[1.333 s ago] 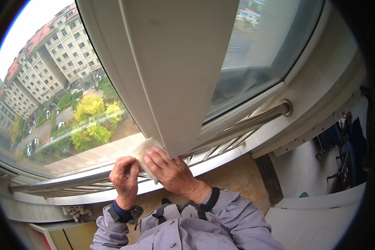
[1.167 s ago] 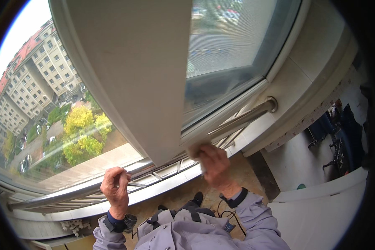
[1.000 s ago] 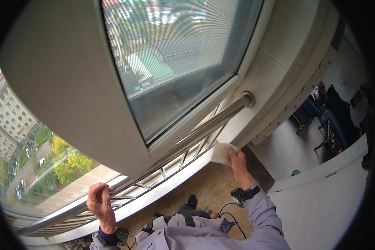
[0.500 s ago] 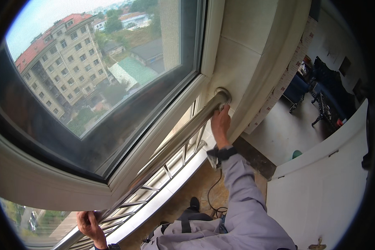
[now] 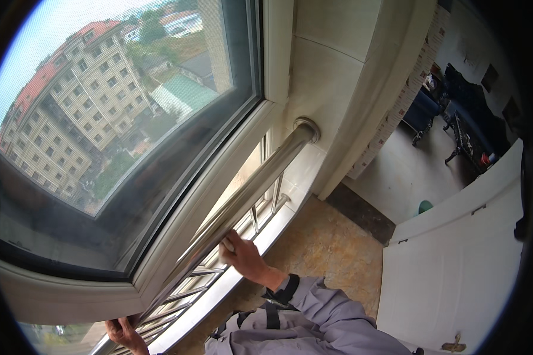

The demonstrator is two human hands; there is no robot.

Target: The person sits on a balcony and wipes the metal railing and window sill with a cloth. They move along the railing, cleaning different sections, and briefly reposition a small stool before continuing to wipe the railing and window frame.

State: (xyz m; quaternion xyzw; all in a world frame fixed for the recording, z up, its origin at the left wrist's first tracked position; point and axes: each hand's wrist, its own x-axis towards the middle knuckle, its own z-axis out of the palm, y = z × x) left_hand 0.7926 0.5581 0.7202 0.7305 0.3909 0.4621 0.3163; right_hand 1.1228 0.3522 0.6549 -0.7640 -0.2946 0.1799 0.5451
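Observation:
A shiny metal handrail [image 5: 260,168] slants from a round wall flange [image 5: 307,128] down to the lower left, with thin metal bars beneath it. My right hand [image 5: 244,258] is at the underside of the rail around its middle. Its fingers are curled in against the metal, and a small pale bit shows between them, too little to name. At the lower left, my left hand [image 5: 126,336] has its fingers bent round the handrail, just under the corner of the window sash. Part of its grip is hidden.
An open window sash [image 5: 204,189] with a mesh screen overhangs the rail. A white ledge [image 5: 272,234] runs below the bars. To the right are a white door [image 5: 450,272], a dark threshold [image 5: 361,214], and a room with dark blue furniture [image 5: 477,124].
My right hand has moved from the flange end down and left along the handrail to its middle. My left hand stays near the same spot, and the view has shifted slightly.

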